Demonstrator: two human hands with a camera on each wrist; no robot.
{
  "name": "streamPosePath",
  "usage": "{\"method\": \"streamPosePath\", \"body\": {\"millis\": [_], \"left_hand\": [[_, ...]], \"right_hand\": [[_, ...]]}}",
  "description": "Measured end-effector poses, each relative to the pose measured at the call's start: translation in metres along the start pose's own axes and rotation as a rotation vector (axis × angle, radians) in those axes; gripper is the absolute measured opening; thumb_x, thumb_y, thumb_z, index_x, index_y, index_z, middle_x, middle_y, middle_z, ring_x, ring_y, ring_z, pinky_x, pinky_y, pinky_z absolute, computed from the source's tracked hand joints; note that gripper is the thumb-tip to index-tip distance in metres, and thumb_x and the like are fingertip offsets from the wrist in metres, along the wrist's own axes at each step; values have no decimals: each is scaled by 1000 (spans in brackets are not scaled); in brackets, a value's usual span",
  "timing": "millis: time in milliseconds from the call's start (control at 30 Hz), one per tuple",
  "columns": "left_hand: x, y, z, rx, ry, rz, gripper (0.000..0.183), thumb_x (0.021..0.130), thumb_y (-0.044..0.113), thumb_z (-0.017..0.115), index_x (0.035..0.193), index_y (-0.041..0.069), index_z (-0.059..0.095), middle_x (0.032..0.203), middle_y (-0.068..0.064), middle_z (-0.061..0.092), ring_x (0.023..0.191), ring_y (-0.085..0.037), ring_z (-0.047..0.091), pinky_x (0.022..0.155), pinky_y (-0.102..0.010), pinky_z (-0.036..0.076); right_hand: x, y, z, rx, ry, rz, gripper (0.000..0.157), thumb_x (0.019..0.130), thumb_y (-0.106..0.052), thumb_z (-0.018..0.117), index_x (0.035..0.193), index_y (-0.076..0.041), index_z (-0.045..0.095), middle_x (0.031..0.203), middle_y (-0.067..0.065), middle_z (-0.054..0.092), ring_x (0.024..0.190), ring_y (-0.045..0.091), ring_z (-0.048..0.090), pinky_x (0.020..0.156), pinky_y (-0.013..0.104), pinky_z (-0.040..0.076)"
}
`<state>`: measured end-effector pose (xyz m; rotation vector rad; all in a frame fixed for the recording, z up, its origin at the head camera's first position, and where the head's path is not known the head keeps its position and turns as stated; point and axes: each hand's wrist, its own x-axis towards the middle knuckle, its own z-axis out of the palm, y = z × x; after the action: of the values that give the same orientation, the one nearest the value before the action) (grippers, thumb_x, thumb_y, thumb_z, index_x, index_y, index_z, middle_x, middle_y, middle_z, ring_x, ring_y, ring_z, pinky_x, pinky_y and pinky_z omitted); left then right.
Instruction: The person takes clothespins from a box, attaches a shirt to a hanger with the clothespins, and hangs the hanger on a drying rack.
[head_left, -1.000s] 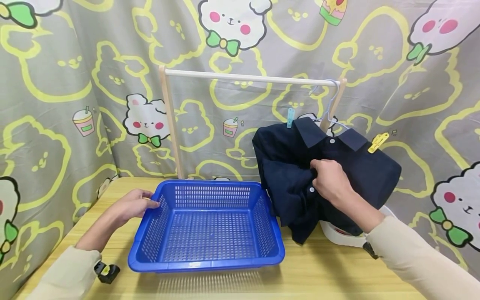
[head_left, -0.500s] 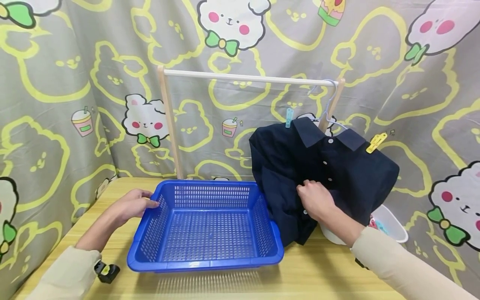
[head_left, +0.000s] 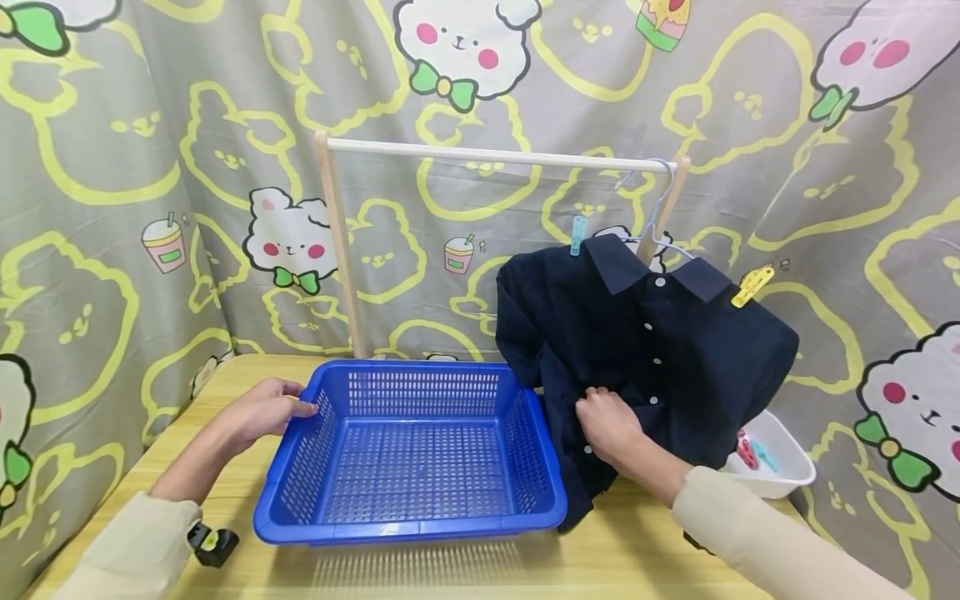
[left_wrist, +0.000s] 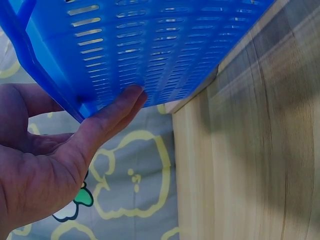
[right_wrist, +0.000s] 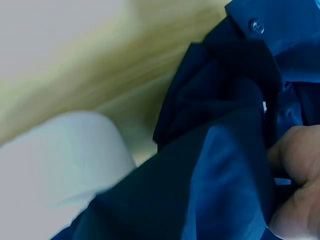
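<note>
A dark navy button-up shirt [head_left: 697,350] hangs on a pale blue hanger [head_left: 658,204] at the right end of the rack. My right hand [head_left: 611,425] pinches the shirt's front below the chest, beside the row of white buttons; the right wrist view shows thumb and finger [right_wrist: 300,155] on bunched cloth. A light blue clothespin [head_left: 578,236] clips the shirt's left shoulder in view, and a yellow clothespin [head_left: 753,287] the other. My left hand [head_left: 258,417] grips the left rim of an empty blue plastic basket [head_left: 412,528], fingers and thumb on either side of its wall.
A wooden rack with a white rail [head_left: 487,155] stands behind the basket. At the right, partly behind the shirt, a white bin [head_left: 795,475] holds red and light blue clothespins. Patterned curtains [head_left: 465,75] enclose the wooden table [head_left: 660,550].
My right hand has moved down and left along the shirt front, drawing the cloth down so more buttons show and the white bin is less covered. The left hand stays on the basket.
</note>
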<state>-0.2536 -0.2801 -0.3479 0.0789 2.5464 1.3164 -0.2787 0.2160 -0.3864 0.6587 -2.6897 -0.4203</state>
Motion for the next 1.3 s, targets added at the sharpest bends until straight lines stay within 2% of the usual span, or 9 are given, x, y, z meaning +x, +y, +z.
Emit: {"method": "streamPosePath", "body": {"millis": [100,300,433,533,633,733,867,1067,1300], "left_hand": [[0,0,0,-5,-2,8,57,99,9,53,139,-27,32,126,-37,61,114,-43,65,97,-60,50],[0,0,1,-7,2,8,56,99,9,53,138,-26,34,124,-36,62,111,-40,67,97,-59,51],[0,1,1,-6,-2,9,57,99,10,53,139,-26,33,125,-36,61,113,-41,66,97,-60,51],[0,1,0,-6,-3,5,57,100,10,53,139,-26,33,126,-36,61,114,-42,65,98,-60,50],[0,1,-1,-7,-5,2,57,100,11,53,139,-26,33,126,-37,60,114,-42,65,98,-60,50],[0,0,-2,-11,-5,0,57,100,11,53,139,-26,33,126,-37,60,114,-42,65,97,-58,51],[0,-2,-2,-22,-10,-2,56,101,10,53,139,-26,33,125,-36,61,112,-40,67,95,-56,53],[0,-2,-1,-19,-15,11,56,101,11,53,139,-26,34,125,-35,62,112,-39,67,96,-57,52],[0,-2,-1,-23,-17,12,57,101,11,53,139,-26,32,125,-34,63,111,-38,67,97,-58,51]], "right_hand": [[1,-2,1,76,-36,49,9,78,-1,75,85,1,69,83,17,61,79,35,61,77,46,55],[6,-2,-18,157,-99,139,30,78,-13,76,101,3,66,96,21,66,89,39,63,84,51,53],[12,-1,-37,244,-22,160,32,78,-8,67,108,4,64,98,22,66,89,40,63,83,53,51],[20,-1,-50,396,55,173,32,85,-4,59,115,6,62,102,24,67,92,41,65,83,54,52],[28,-4,-60,550,88,194,39,97,-11,56,132,6,54,118,28,66,105,42,66,90,55,53],[37,-10,-65,633,87,200,49,102,-18,54,148,-4,43,125,28,64,110,41,65,91,56,52],[45,-19,-61,637,30,167,45,103,-12,48,148,-16,48,110,22,66,95,33,63,79,48,53],[46,-25,-48,652,-64,255,32,102,-13,47,125,-1,65,117,20,68,95,31,64,85,47,54],[45,-26,-26,694,-215,380,46,104,-24,41,137,4,57,134,24,62,109,36,63,95,52,51]]}}
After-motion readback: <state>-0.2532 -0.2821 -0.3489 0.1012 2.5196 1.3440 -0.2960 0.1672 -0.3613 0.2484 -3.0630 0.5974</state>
